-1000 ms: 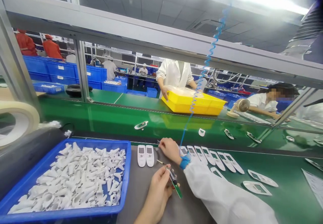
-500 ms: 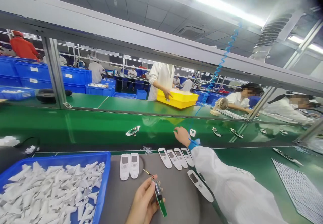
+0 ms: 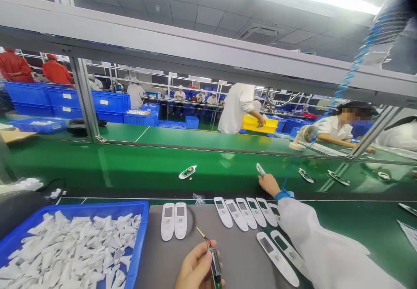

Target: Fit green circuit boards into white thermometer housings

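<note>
Currently our left hand (image 3: pixel 195 268) holds a wired part (image 3: pixel 215 262), its long axis slanting away and leftward; beyond it, to the right, our right hand (image 3: pixel 269 185) pinches a small white piece (image 3: pixel 259 169) at the green belt (image 3: pixel 224 176).

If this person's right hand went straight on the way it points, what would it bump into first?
Most likely the small white piece right at the fingertips of the right hand; they may be touching or holding it. Beyond lies the green surface, though depth is hard to judge.
</note>
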`<move>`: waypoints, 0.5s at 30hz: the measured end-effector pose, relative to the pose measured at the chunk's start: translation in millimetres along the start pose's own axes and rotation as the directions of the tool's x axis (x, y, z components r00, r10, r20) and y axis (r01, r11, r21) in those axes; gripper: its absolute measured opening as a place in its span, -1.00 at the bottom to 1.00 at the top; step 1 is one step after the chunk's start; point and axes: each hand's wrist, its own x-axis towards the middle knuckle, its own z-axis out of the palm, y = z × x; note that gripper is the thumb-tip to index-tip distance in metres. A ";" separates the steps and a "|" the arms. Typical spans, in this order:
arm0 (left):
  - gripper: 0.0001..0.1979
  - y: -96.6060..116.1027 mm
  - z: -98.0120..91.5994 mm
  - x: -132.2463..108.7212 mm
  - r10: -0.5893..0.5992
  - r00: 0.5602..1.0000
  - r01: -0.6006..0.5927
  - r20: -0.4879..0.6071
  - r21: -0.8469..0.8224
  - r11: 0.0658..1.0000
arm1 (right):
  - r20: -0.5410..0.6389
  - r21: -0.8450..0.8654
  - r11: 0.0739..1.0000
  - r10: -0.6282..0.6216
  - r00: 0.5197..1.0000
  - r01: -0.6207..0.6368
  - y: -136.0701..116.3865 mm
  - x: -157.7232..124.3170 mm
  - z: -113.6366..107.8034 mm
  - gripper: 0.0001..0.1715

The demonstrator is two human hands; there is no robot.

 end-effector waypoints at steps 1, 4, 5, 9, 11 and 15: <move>-0.61 0.5 0.4 -1.0 0.003 1.000 -0.002 0.007 -0.017 1.000 | 0.028 0.093 0.996 -0.015 0.999 0.013 -8.9 -7.5 -5.0 -0.69; -0.67 4.8 1.8 -5.1 0.048 0.997 -0.043 0.055 -0.079 0.996 | 0.106 0.387 0.919 -0.121 0.987 0.071 -40.7 -52.2 -24.4 -0.58; -0.67 7.1 2.3 -6.9 0.076 0.994 -0.069 0.073 -0.104 0.992 | 0.127 0.465 0.881 -0.169 0.977 0.092 -51.5 -73.2 -31.2 -0.55; -0.70 18.8 4.2 -15.8 0.207 0.973 -0.188 0.101 -0.175 0.967 | 0.383 0.887 0.406 -0.379 0.843 -0.220 -85.1 -159.3 -45.3 -0.59; -0.72 24.3 4.9 -19.9 0.235 0.962 -0.211 0.136 -0.168 0.963 | 0.450 0.875 0.371 -0.388 0.804 -0.311 -92.9 -188.9 -39.9 -0.63; -0.72 30.4 5.1 -23.7 0.236 0.946 -0.225 0.224 -0.070 0.972 | 0.324 0.853 0.512 -0.359 0.875 -0.105 -96.4 -215.8 -14.2 -0.73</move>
